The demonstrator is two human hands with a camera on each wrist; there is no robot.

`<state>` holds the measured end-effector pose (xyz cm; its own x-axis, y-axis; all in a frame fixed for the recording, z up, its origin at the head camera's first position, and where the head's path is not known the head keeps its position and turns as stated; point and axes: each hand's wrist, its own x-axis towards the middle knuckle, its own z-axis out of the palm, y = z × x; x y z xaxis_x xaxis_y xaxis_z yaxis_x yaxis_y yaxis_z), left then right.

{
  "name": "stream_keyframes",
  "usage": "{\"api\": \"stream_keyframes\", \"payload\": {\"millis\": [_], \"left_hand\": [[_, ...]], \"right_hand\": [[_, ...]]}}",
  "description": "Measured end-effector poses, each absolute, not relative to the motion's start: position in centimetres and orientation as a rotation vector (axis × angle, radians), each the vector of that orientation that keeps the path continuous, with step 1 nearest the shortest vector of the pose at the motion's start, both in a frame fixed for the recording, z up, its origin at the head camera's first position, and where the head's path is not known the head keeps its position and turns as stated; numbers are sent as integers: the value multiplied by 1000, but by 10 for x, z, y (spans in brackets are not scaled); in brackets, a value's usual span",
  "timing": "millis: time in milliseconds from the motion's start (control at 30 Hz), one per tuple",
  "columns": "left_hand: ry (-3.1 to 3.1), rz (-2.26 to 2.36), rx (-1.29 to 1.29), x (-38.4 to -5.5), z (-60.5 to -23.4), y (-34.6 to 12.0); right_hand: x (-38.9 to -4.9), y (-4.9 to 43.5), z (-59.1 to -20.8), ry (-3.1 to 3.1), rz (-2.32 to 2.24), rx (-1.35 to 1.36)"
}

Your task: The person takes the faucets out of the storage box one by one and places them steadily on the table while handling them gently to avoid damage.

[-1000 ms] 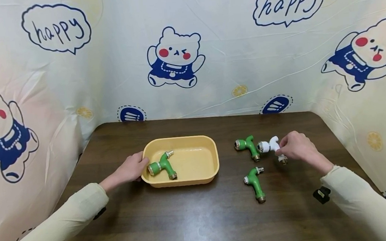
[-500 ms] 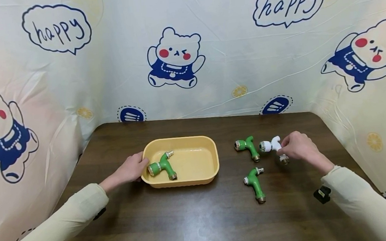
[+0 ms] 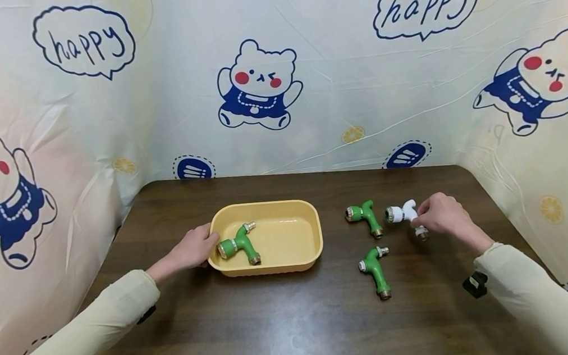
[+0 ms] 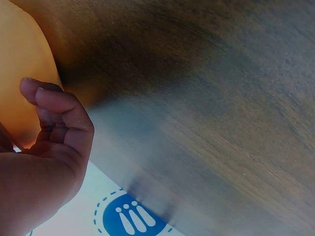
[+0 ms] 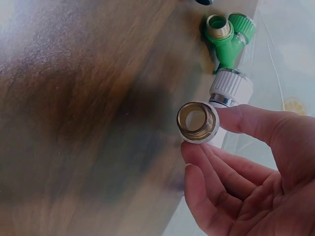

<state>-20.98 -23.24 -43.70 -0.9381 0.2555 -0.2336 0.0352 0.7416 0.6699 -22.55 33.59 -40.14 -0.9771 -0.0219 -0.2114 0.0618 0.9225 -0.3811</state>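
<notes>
My right hand (image 3: 443,214) pinches a white faucet (image 3: 402,213) between thumb and fingers at the right of the table. In the right wrist view the brass threaded end of this white faucet (image 5: 198,123) faces the camera. Just left of it lies a green faucet (image 3: 366,218), and nearer the front lies another green faucet (image 3: 375,272) without a knob. On the left, my left hand (image 3: 195,247) grips the end of a yellow tray (image 3: 287,268), thumb at the rim and fingers curled against the outside wall. Inside the tray rests a green faucet with a knob (image 3: 240,245).
All of it stands on a dark brown wooden table (image 3: 297,323). A pale cloth (image 3: 336,82) printed with cartoon bears hangs behind the table and along both sides.
My right hand has shifted the white faucet slightly to the right, away from the green one beside it. My left hand and the tray have stayed in place.
</notes>
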Motion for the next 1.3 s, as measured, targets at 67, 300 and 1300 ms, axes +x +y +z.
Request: {"api": "stream_keyframes", "payload": {"millis": [67, 300, 1300], "left_hand": [[2634, 1006, 229, -210, -437, -232], [2635, 1009, 232, -210, -437, -233], [2631, 993, 215, -211, -439, -234]], "right_hand": [[-226, 337, -402, 2872, -577, 38], [-228, 342, -403, 2857, -588, 49], [-231, 350, -408, 2847, -597, 83]]}}
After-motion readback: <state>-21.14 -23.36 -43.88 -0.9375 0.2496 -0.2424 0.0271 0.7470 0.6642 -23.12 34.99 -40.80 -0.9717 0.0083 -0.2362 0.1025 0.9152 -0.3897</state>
